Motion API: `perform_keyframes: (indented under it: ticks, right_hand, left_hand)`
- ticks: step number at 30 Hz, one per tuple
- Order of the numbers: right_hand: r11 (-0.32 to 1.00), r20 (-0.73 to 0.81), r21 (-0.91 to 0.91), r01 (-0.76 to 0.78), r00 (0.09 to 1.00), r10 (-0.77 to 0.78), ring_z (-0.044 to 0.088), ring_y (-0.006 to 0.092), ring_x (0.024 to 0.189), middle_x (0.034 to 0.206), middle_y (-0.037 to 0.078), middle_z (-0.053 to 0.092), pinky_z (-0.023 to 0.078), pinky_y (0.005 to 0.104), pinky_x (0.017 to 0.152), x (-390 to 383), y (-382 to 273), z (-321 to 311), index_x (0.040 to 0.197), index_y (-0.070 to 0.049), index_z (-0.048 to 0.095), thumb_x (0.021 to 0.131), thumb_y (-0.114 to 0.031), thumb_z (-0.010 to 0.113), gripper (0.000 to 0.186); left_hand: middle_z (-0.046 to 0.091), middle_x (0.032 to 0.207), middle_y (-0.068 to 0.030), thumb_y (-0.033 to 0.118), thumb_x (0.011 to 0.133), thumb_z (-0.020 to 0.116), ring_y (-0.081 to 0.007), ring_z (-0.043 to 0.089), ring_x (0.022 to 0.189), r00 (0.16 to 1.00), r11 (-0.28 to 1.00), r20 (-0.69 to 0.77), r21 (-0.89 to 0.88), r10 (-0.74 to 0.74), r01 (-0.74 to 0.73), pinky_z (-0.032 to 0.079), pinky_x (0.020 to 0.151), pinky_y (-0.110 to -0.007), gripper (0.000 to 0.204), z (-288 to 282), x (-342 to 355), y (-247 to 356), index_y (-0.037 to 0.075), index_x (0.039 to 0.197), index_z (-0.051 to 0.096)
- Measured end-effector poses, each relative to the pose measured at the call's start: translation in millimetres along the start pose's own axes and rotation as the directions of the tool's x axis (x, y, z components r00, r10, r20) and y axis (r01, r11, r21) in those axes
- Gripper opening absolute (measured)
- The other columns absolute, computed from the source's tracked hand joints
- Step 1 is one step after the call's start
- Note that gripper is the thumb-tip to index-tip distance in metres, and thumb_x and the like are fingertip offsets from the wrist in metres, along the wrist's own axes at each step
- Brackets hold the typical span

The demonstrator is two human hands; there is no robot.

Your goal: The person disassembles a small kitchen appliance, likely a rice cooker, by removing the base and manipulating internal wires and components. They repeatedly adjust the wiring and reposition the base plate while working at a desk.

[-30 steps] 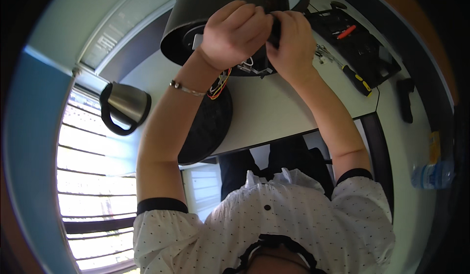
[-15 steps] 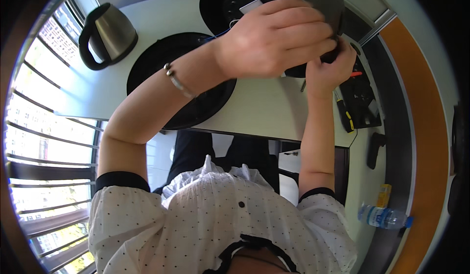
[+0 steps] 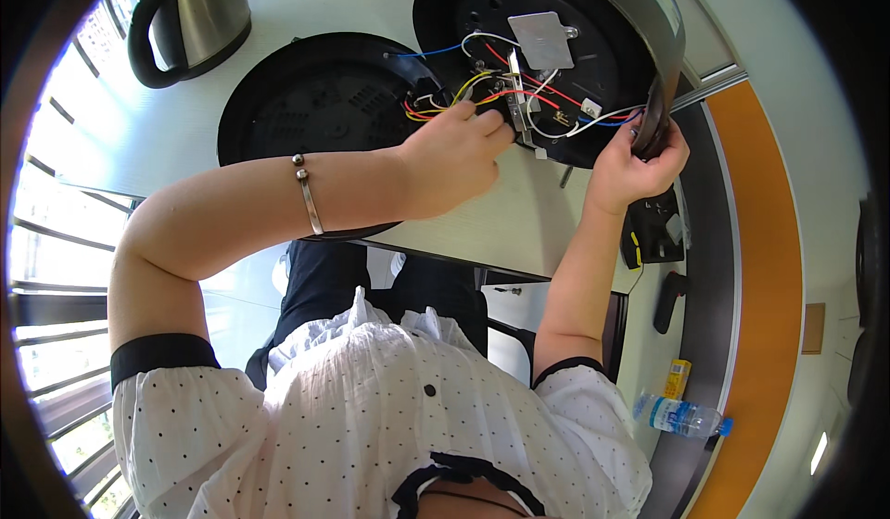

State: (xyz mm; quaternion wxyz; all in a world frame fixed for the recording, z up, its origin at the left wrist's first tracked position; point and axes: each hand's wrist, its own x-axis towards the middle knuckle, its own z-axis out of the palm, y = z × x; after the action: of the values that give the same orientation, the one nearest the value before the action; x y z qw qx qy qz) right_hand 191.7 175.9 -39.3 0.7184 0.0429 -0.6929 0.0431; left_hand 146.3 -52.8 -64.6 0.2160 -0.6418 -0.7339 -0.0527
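A round black appliance housing (image 3: 593, 56) with a shiny grey side wall stands tilted at the back right, its inside facing me. In it are a square metal plate (image 3: 540, 41), a metal bracket (image 3: 516, 102) and red, white, blue and yellow wires. My right hand (image 3: 638, 169) grips the housing's rim at the lower right. My left hand (image 3: 456, 159), with a bracelet at the wrist, has its fingers curled beside the yellow and red wires (image 3: 431, 111); its fingertips are partly hidden. Those wires run to a round black shell (image 3: 306, 102) lying flat under my left forearm.
A steel kettle (image 3: 199, 18) stands at the back left. On the right are a black tool case (image 3: 660, 227), a black handled object (image 3: 669, 301), a yellow box (image 3: 677, 379) and a plastic bottle (image 3: 681, 417). The light table's (image 3: 519, 227) front edge is before my lap.
My left hand has come down and left, away from the housing's right rim, to the wires. The inside of the housing now shows. My right hand still holds the rim.
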Motion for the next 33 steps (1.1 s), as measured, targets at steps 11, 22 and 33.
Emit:
perform_keyframes:
  ticks: [11,22,33]
  right_hand:
    - [1.0,0.014,-0.025,0.007,1.0,-0.006,0.055,0.0252,0.072,0.09,0.015,0.052,0.05,0.03,0.06,0.8,-2.3,-0.4,0.096,0.008,0.051,0.07,0.001,0.069,0.032]
    - [0.998,-0.009,0.003,-0.056,0.998,0.056,0.055,0.0261,0.071,0.086,0.014,0.054,0.048,0.0311,0.059,0.8,-8.4,0.0,0.093,0.005,0.053,0.066,0.001,0.069,0.032]
    - [1.0,-0.013,0.015,0.01,1.0,-0.009,0.055,0.0243,0.074,0.089,0.013,0.052,0.049,0.0294,0.059,-0.3,-0.6,3.2,0.096,0.005,0.052,0.066,0.003,0.07,0.035]
  left_hand:
    - [0.055,0.093,-0.0056,0.014,0.062,0.063,-0.0223,0.05,0.097,0.981,1.0,0.195,0.024,0.009,-0.014,0.041,0.09,-0.034,0.011,4.6,-6.0,-11.4,0.009,0.071,0.068]
    - [0.053,0.082,-0.002,0.012,0.064,0.059,-0.0205,0.051,0.087,0.975,0.976,0.133,-0.15,0.179,-0.159,0.043,0.081,-0.03,0.009,-19.7,-42.0,41.8,0.005,0.068,0.061]
    - [0.059,0.103,-0.0104,0.019,0.072,0.058,-0.0239,0.052,0.094,0.949,0.871,-0.221,0.482,0.224,-0.094,0.041,0.085,-0.035,0.022,16.6,37.6,28.1,0.002,0.083,0.067]
